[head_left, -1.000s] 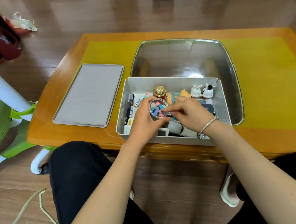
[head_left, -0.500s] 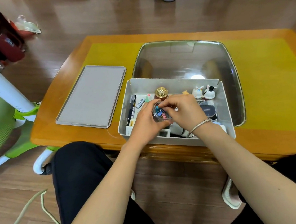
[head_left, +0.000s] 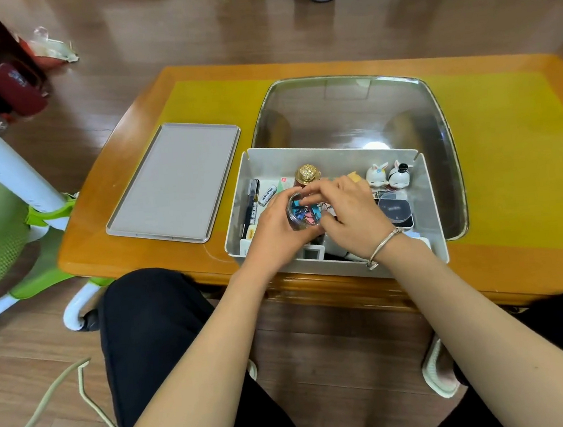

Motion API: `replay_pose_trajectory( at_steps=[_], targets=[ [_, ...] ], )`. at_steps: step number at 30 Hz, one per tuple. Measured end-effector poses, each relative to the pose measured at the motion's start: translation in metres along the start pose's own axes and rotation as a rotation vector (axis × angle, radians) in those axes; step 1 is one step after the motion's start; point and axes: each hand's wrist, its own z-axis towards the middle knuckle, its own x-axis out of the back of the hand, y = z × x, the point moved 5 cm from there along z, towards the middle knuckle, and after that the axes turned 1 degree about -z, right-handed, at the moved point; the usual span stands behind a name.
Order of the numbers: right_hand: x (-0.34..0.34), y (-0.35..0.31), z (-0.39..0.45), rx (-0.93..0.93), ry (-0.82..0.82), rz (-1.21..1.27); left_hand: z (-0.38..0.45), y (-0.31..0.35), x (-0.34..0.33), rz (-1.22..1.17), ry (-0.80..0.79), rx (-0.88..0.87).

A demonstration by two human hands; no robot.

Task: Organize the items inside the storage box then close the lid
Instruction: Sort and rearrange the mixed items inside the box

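The left hand (head_left: pixel 276 229) curls round a small clear round jar of coloured clips (head_left: pixel 302 211), held over the open white rectangular storage box (head_left: pixel 333 158); the right hand (head_left: pixel 350 212) pinches at the jar's top; the flat grey lid (head_left: pixel 174 182) lies on the counter (head_left: pixel 509 163) left of the box.

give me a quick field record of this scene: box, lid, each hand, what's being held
storage box: open, on the table's near edge, holding small items
lid: off, flat on the table, left of the box
clear jar: holds coloured clips, above the box
left hand: grips the jar
right hand: fingers at the jar's top; whether they pinch anything cannot be told
figurines: two, at the box's far right corner
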Motion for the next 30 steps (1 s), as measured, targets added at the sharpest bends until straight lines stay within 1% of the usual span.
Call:
replay_pose_trajectory(
  at_steps=[3,5,9,12,13,15,17,19,24,26,28,30],
  targets=[
    [0.0,-0.002,0.005,-0.018,-0.019,-0.217,0.001,-0.001,0.0,0.002,0.005,-0.017],
    [-0.001,-0.001,0.006,-0.028,-0.036,-0.247,0.0,-0.001,0.0,0.001,0.016,-0.017],
    [-0.004,-0.003,0.005,0.012,-0.08,-0.2,0.001,-0.001,0.002,-0.026,-0.007,-0.004],
    [-0.005,-0.008,0.004,0.056,-0.078,-0.061,0.002,0.001,0.0,-0.05,-0.039,-0.017],
    [-0.003,-0.009,0.003,0.062,-0.042,-0.006,0.002,0.002,0.001,-0.06,-0.033,-0.022],
    [0.005,-0.005,-0.001,0.028,0.093,0.093,0.0,0.003,0.002,-0.068,-0.008,-0.015],
    [0.012,0.006,-0.005,-0.066,0.226,0.142,-0.002,0.003,0.003,-0.088,0.009,0.004],
    [0.014,0.016,-0.008,-0.148,0.285,0.191,-0.002,0.004,0.003,-0.122,0.014,0.008],
    [0.005,0.02,-0.009,-0.205,0.323,0.306,-0.002,0.006,0.003,-0.217,-0.032,0.009],
    [0.003,0.018,-0.006,-0.209,0.336,0.313,-0.002,0.006,0.003,-0.245,-0.056,0.019],
    [0.001,0.016,-0.003,-0.206,0.312,0.273,-0.002,0.006,0.003,-0.284,-0.07,0.048],
    [0.001,0.011,0.001,-0.152,0.25,0.219,-0.001,0.004,0.004,-0.367,-0.073,0.095]
  ],
)
